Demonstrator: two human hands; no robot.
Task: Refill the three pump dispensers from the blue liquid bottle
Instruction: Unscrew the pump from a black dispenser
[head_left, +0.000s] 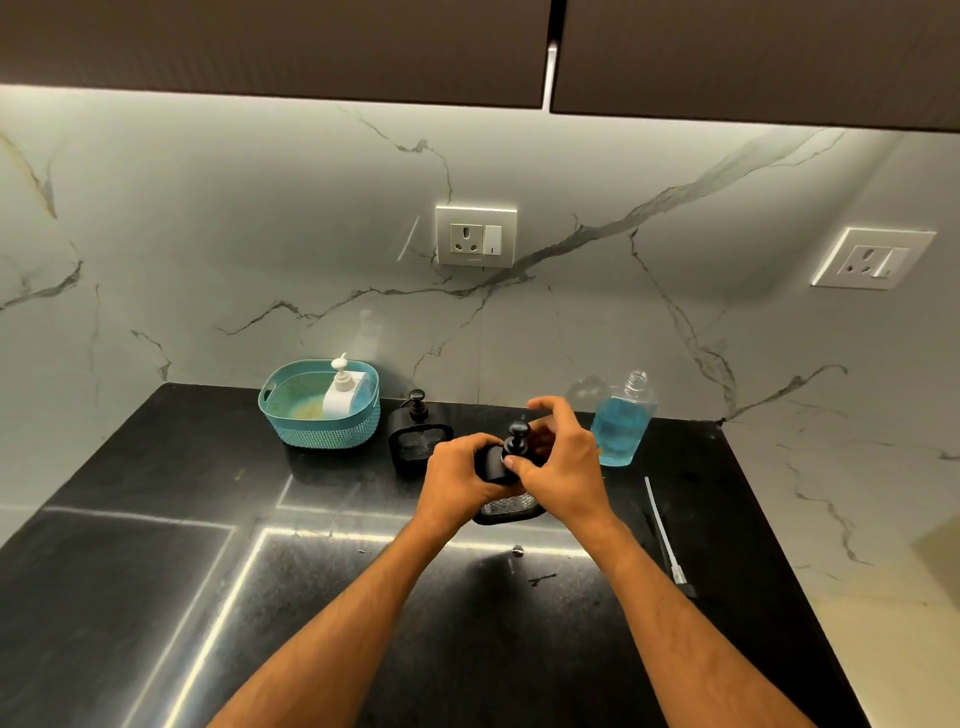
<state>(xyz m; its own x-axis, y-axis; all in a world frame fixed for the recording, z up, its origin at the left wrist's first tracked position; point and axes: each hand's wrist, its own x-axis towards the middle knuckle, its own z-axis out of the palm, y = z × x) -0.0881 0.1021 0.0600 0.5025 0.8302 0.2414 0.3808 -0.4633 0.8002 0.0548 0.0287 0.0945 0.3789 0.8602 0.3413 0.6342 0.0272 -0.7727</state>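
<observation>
The black dispenser (506, 470) stood on the counter (156, 597), near its back edge and at the centre of the view, with its pump head (518, 434) upright. The left hand (457, 480) gripped the dispenser body from the left, fingers curled round it. The right hand (563, 462) was at the pump, the thumb and lower fingers pinching the pump collar and the upper fingers arched over the head without touching it. The lower, ribbed part of the dispenser showed below the hands.

The blue bottle (621, 423) stood uncapped just right of the right hand, against the wall, roughly half full of blue liquid. A loose pump (665, 535) with a long white tube lay flat on the counter to the right of the right forearm, its dark head toward the near edge.

A second black dispenser (418, 434) stood left of the hands, apart from them, with its pump fitted. Further left, a teal basket (291, 421) sat near the wall and held a white dispenser (343, 392), upright at the basket's right side.

Two sockets (475, 236) (875, 258) were mounted on the marble wall (208, 249). Dark cabinets (270, 47) hung above.
</observation>
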